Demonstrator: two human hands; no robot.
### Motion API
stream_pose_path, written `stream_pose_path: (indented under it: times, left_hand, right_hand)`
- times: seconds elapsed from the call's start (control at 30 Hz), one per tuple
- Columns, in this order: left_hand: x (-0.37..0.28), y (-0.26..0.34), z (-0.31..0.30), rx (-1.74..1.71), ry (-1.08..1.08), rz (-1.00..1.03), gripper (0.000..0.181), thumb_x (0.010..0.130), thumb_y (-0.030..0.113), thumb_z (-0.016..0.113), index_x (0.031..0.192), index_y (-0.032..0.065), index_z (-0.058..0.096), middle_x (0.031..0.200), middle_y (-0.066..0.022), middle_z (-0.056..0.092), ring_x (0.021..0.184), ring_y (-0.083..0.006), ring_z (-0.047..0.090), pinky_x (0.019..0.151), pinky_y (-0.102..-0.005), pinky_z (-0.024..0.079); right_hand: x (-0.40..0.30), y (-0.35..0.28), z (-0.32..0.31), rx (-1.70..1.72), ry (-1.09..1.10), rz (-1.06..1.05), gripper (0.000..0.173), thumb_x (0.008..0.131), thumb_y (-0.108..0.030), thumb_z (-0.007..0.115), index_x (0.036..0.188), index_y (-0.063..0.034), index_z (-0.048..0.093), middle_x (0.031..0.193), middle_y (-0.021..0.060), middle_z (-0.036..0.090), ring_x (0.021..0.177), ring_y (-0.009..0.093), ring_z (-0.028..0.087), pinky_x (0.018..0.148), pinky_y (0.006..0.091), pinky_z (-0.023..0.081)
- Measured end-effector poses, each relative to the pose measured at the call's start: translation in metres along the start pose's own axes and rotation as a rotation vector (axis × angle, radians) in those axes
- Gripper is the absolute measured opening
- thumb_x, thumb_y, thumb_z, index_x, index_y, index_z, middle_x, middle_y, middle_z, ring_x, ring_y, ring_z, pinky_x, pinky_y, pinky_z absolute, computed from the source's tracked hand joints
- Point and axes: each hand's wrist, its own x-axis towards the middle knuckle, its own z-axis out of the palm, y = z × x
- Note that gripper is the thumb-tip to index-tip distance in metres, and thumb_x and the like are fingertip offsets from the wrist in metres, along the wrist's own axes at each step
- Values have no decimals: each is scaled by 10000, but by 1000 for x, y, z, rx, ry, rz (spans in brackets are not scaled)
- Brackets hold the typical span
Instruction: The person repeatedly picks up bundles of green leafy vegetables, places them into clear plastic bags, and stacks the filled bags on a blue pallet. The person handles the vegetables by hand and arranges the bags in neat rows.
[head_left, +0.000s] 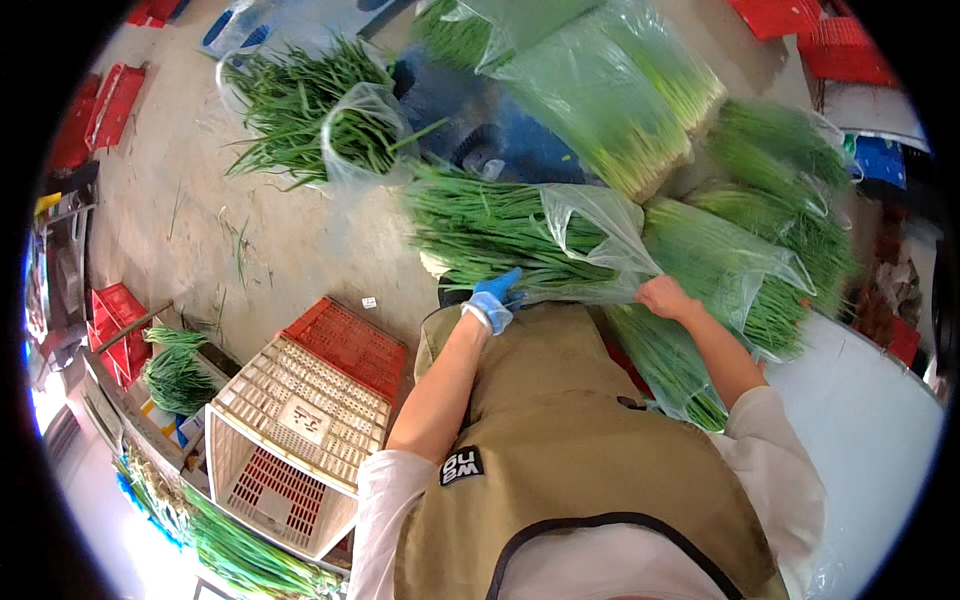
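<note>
A bundle of long green chives or similar leafy greens (480, 225) lies across in front of me, partly inside a clear plastic bag (600, 217). My right hand (666, 297), bare, pinches the gathered plastic at the right end of this bag. My left hand (495, 300) wears a blue glove. It presses against the near edge of the leaves, its fingers partly spread; whether they grip leaf or plastic is unclear. Close to my right hand is another clear bag of greens (720, 255). A further bagged bundle (667, 360) lies beneath my right forearm.
Large bagged bundles with pale stems (630, 105) lie ahead over a blue surface (540, 142). Two open bags of greens (307, 112) stand ahead to the left. A red and white plastic crate (300, 412) lies on its side at my left. A white surface (847, 420) extends at right.
</note>
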Motion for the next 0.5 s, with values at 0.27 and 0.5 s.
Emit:
stream_pose_path:
  times: [0.27, 0.5]
  left_hand:
    - [41, -105, 14, -383, -38, -285, 119, 745, 91, 620, 789, 58, 514, 705, -80, 506, 600, -195, 490, 455, -269, 436]
    - [-16, -113, 9, -616, -128, -162, 82, 776, 34, 532, 855, 56, 532, 809, -59, 559, 727, -206, 527, 628, -307, 471]
  right_hand:
    - [-28, 54, 49, -8, -37, -3, 240, 750, -224, 542, 636, -14, 526, 645, 170, 539, 678, 366, 523, 598, 446, 403]
    - [-14, 46, 7, 210, -48, 21, 243, 753, -220, 575, 850, -18, 481, 789, 189, 557, 761, 359, 534, 646, 428, 412]
